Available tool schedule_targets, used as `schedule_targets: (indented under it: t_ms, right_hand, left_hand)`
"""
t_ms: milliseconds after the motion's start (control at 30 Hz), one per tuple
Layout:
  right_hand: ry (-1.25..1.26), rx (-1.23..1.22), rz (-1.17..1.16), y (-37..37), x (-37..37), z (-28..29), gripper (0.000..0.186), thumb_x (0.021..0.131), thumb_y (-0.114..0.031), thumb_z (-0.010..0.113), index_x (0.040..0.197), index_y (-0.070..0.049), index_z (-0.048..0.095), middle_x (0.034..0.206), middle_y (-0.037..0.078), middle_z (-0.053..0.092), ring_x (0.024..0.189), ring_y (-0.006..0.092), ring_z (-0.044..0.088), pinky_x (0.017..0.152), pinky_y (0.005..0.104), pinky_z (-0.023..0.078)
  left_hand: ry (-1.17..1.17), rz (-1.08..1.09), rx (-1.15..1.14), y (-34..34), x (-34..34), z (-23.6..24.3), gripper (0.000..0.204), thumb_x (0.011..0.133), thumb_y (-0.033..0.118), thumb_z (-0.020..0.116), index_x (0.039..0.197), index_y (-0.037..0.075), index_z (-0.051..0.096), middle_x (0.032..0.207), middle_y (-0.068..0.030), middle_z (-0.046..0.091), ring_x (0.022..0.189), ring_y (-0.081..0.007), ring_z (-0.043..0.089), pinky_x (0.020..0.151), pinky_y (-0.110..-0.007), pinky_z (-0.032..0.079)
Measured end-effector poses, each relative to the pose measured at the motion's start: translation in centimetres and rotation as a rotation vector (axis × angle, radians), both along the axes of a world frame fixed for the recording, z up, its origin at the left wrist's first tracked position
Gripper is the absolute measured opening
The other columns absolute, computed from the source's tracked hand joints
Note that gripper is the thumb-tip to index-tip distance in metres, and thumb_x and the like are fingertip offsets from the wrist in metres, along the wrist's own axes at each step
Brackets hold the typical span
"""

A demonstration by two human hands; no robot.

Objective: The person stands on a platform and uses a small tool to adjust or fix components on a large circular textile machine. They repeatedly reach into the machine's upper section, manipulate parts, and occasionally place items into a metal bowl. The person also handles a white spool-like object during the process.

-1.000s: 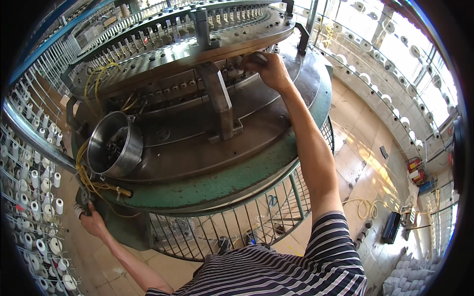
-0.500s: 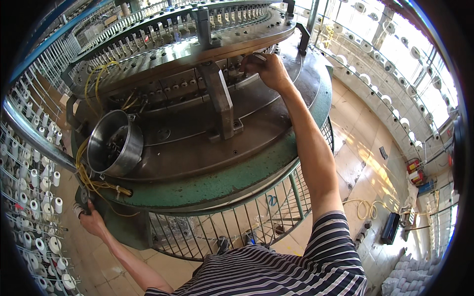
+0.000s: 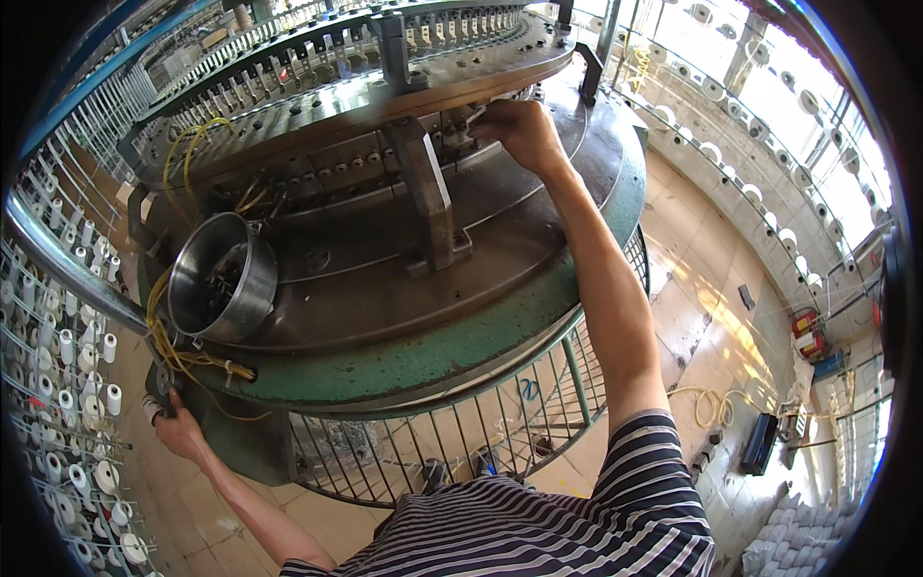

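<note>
My right hand (image 3: pixel 519 135) reaches under the upper metal ring (image 3: pixel 317 115) of a circular knitting machine, fingers closed at the row of small fittings (image 3: pixel 452 137); what they grip is hard to make out. My left hand (image 3: pixel 176 428) is closed on a dark metal handle (image 3: pixel 167 383) at the machine's lower left, beside yellow wires (image 3: pixel 192 361). A steel bowl (image 3: pixel 252 288) holding small dark parts sits on the brown plate (image 3: pixel 356 308) above the green rim (image 3: pixel 433 361). A thick bracket (image 3: pixel 426 192) stands left of my right hand.
Racks of white cones (image 3: pixel 65 385) line the left; more cones (image 3: pixel 755 192) hang at right. A curved barred guard (image 3: pixel 562 385) lies below the rim. A coiled hose (image 3: pixel 710 409), a dark toolbox (image 3: pixel 760 444) and white sacks (image 3: pixel 798 534) are on the tiled floor (image 3: pixel 692 221) at right.
My right fingers have shifted slightly at the fittings under the ring; a dark object visible in them a second ago is now less visible. My left hand stays in place.
</note>
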State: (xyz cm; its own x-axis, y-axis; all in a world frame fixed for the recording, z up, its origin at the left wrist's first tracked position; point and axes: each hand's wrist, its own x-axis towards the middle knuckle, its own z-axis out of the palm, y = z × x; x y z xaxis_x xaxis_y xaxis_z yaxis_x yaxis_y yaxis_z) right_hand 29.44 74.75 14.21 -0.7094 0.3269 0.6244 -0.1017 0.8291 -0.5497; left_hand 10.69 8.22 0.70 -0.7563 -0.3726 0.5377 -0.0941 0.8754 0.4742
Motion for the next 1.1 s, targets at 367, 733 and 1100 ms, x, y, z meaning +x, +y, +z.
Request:
schedule_targets:
  t_ms: [367, 733, 1100]
  right_hand:
    - [0.068, -0.117, 0.07, 0.2, -0.4, -0.1, 0.021, 0.082, -0.01, 0.081, 0.101, -0.001, 0.076, 0.088, 0.014, 0.077, 0.079, 0.0182, 0.073, 0.075, 0.0341, 0.056]
    - [0.134, -0.179, 0.157, 0.4, -0.9, -0.5, 0.019, 0.083, -0.013, 0.081, 0.098, -0.003, 0.077, 0.082, 0.011, 0.076, 0.076, 0.0179, 0.073, 0.073, 0.0345, 0.056]
    - [0.152, -0.328, 0.212, -0.1, -0.8, -0.2, 0.023, 0.08, -0.015, 0.084, 0.096, -0.001, 0.078, 0.085, 0.013, 0.077, 0.076, 0.0193, 0.073, 0.074, 0.0337, 0.056]
  left_hand:
    - [0.052, 0.0, -0.01, -0.2, -0.3, -0.5, 0.054, 0.091, 0.041, 0.072, 0.126, 0.0, 0.067, 0.118, -0.0214, 0.071, 0.107, -0.0433, 0.066, 0.086, -0.047, 0.051]
    - [0.051, -0.016, 0.018, -0.1, -0.1, -0.2, 0.059, 0.09, 0.053, 0.069, 0.126, 0.007, 0.068, 0.115, -0.0181, 0.073, 0.106, -0.0415, 0.067, 0.085, -0.049, 0.051]
    - [0.029, 0.029, -0.004, -0.1, -0.3, -0.3, 0.053, 0.091, 0.041, 0.072, 0.129, 0.004, 0.066, 0.117, -0.0185, 0.072, 0.107, -0.0414, 0.067, 0.085, -0.046, 0.051]
